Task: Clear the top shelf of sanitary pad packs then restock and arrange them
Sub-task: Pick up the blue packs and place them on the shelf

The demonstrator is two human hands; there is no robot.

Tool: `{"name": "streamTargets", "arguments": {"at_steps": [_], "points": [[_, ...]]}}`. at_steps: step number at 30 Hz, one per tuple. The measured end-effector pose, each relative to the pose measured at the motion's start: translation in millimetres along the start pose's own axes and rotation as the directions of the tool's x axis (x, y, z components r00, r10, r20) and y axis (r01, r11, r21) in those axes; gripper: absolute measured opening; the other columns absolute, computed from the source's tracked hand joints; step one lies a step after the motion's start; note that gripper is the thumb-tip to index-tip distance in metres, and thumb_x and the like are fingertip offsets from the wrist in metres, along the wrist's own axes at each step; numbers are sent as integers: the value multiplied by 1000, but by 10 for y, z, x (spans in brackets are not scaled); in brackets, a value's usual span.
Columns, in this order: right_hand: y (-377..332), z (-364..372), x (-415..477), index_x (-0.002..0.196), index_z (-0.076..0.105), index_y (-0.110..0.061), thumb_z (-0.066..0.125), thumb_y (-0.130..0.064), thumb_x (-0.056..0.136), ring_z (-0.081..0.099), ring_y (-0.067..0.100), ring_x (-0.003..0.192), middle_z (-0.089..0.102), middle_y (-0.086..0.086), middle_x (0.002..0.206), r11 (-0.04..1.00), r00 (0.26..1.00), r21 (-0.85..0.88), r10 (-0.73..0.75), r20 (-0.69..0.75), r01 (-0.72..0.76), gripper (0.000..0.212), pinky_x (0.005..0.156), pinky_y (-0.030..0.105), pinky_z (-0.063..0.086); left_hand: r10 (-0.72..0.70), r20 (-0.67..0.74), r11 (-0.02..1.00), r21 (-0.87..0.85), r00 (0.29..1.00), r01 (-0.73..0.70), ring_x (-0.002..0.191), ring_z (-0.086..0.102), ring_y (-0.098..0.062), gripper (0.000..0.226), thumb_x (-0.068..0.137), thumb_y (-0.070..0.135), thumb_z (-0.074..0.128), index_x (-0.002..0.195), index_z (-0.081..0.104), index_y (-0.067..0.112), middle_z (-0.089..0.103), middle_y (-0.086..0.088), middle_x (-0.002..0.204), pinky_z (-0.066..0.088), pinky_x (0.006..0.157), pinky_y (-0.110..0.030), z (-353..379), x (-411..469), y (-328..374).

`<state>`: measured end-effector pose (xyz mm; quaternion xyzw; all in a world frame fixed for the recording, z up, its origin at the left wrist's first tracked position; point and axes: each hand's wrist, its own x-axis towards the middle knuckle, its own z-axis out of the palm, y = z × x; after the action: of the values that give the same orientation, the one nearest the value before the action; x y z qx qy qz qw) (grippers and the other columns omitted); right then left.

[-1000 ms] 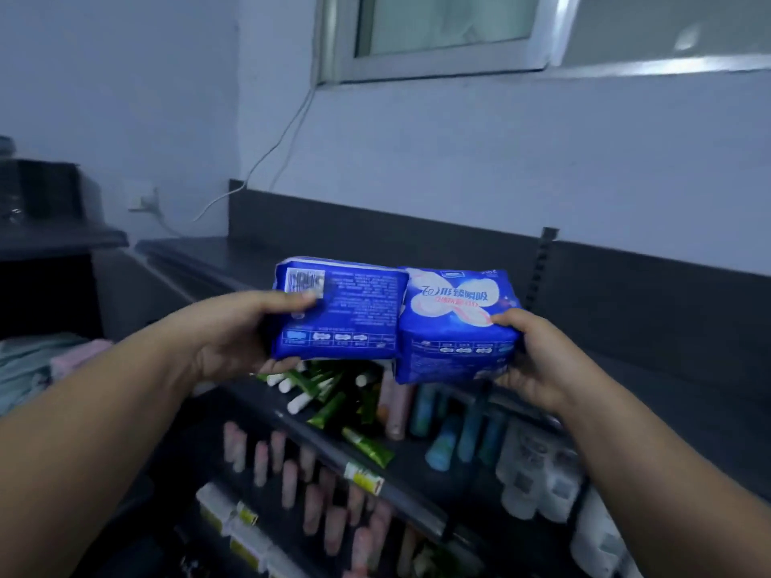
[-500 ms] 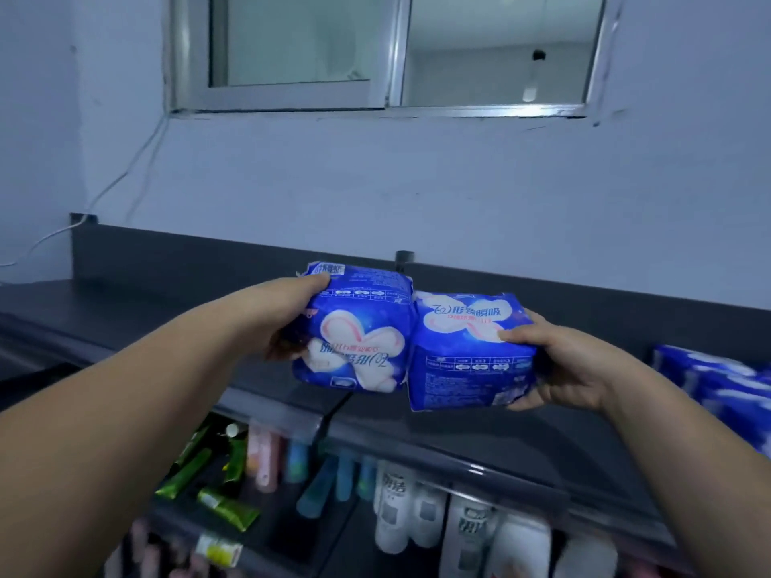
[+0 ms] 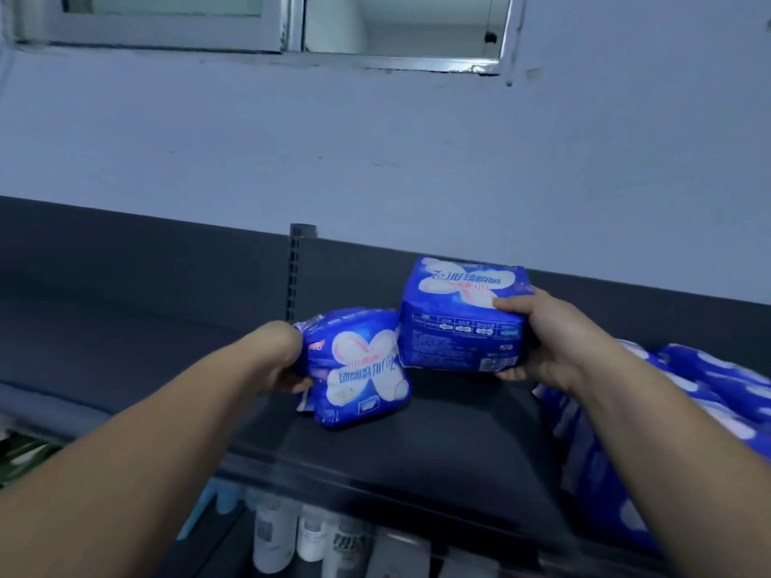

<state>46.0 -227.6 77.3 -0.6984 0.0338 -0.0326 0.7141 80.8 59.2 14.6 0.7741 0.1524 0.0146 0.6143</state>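
Observation:
Two blue sanitary pad packs with white flower prints are in my hands over the dark top shelf [image 3: 438,452]. My left hand [image 3: 279,360] grips the left pack [image 3: 359,369], which sits low on or just above the shelf surface, print facing me upside down. My right hand [image 3: 546,335] holds the right pack [image 3: 459,319] higher, thumb on its top and fingers underneath. The two packs touch at their near corners. A pile of more blue packs [image 3: 688,419] lies on the shelf at the right, beside my right forearm.
A dark back panel with a slotted upright [image 3: 296,269] runs behind the shelf, and a window [image 3: 292,27] sits above it in the wall. White bottles [image 3: 292,536] stand on the shelf below. Green tubes [image 3: 21,452] show at the lower left.
The view has swung right and closer to the shelf. My left hand has lowered its pack toward the shelf surface, while my right hand has lifted its pack higher. The pile at the right has come into view.

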Motion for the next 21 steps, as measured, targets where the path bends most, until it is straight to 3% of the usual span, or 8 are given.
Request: {"name": "streamTargets", "arguments": {"at_steps": [3, 6, 9, 11, 12, 16, 18, 21], "points": [[3, -82, 88, 124, 54, -28, 56, -19, 91, 65, 24, 70, 69, 4, 95, 995, 999, 103, -6, -54, 11, 35, 61, 42, 53, -45, 62, 979, -198, 997, 56, 41, 61, -21, 33, 97, 5, 26, 95, 59, 0, 65, -14, 61, 51, 38, -24, 120, 150, -86], [-27, -121, 128, 127, 49, -30, 58, -19, 90, 67, 25, 78, 69, 3, 103, 986, 990, 146, -67, -120, 84, 40, 62, 44, 55, -131, 62, 991, -6, 990, 131, 62, 63, -30, 26, 100, 25, 39, 102, 59, 8, 62, -17, 78, 53, 52, -29, -14, 319, -262], [4, -65, 155, 134, 41, -35, 57, -17, 93, 66, 25, 89, 64, 0, 116, 983, 978, 87, -150, -147, 164, 47, 59, 38, 53, 108, -296, 973, 227, 949, -40, 104, 62, -40, 52, 87, 42, 54, 127, 51, 9, 61, -21, 122, 54, 86, -45, -358, 632, -180], [75, 46, 172, 137, 39, -38, 56, -14, 93, 65, 24, 91, 62, -2, 118, 982, 978, 80, -163, -133, 174, 52, 58, 37, 54, 270, -290, 960, 160, 918, -232, 129, 47, -33, 67, 88, 55, 53, 145, 38, 23, 43, -8, 148, 43, 103, -50, -482, 535, 28], [125, 124, 177, 136, 39, -39, 56, -11, 93, 66, 23, 90, 63, -3, 117, 983, 979, 75, -158, -128, 168, 53, 59, 39, 55, 342, -172, 938, 117, 924, -326, 136, 40, -26, 69, 90, 62, 50, 149, 31, 31, 35, 2, 153, 39, 106, -49, -488, 443, 123], [375, 412, 217, 137, 35, -43, 56, -6, 92, 68, 30, 95, 64, -1, 119, 989, 991, 85, -117, -64, 122, 62, 76, 52, 56, 262, 361, 853, 348, 895, -390, 110, 60, -12, 105, 61, 54, 83, 147, 25, 39, 56, 9, 133, 49, 90, -35, -368, 312, 175], [432, 446, 220, 138, 34, -44, 57, -7, 93, 69, 30, 96, 65, -1, 118, 988, 995, 121, -92, -44, 97, 63, 76, 51, 56, 260, 306, 832, 410, 916, -373, 97, 67, -19, 97, 57, 33, 89, 136, 32, 39, 66, 3, 115, 58, 78, -41, -340, 436, 6], [392, 364, 214, 140, 35, -42, 57, -6, 93, 69, 27, 95, 65, -2, 117, 983, 991, 139, -110, -72, 119, 64, 75, 48, 57, 319, 121, 943, 63, 940, -328, 89, 69, -26, 55, 79, 10, 78, 122, 46, 22, 68, -10, 110, 60, 64, -42, -350, 637, -166]]}}
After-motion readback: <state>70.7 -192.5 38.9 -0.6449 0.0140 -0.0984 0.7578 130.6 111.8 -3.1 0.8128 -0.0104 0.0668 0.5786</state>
